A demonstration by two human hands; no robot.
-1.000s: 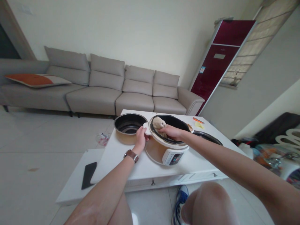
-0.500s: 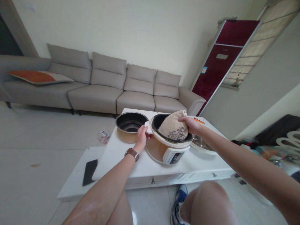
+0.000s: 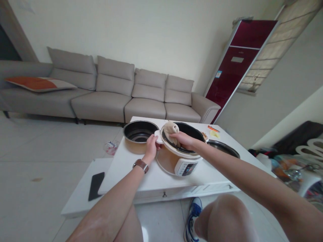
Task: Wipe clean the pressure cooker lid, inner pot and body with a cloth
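A gold and white electric cooker [image 3: 166,159] with a control panel on its front stands on the white table [image 3: 121,178]. Its top is off, and the dark inside shows. My left hand [image 3: 152,148] is closed around the white side handle of the cooker. In my right hand [image 3: 185,139] is a bunched beige cloth [image 3: 170,129], pressed against the left part of the cooker's inner rim. The fingertips of that hand are partly hidden in the cloth. Just left of the cooker sits a gold pot [image 3: 137,146] with a black inside.
A round lid [image 3: 224,148] lies right of the cooker, partly behind my right arm. Near the table's far right are an orange pen [image 3: 213,128] and a yellow piece [image 3: 215,134]. A black phone-like slab [image 3: 96,186] rests on the lower shelf at left. Behind stands a grey sofa [image 3: 106,104].
My right hand has moved left with the cloth, from the right side of the cooker's opening to the left inner rim. My left hand stays on the handle.
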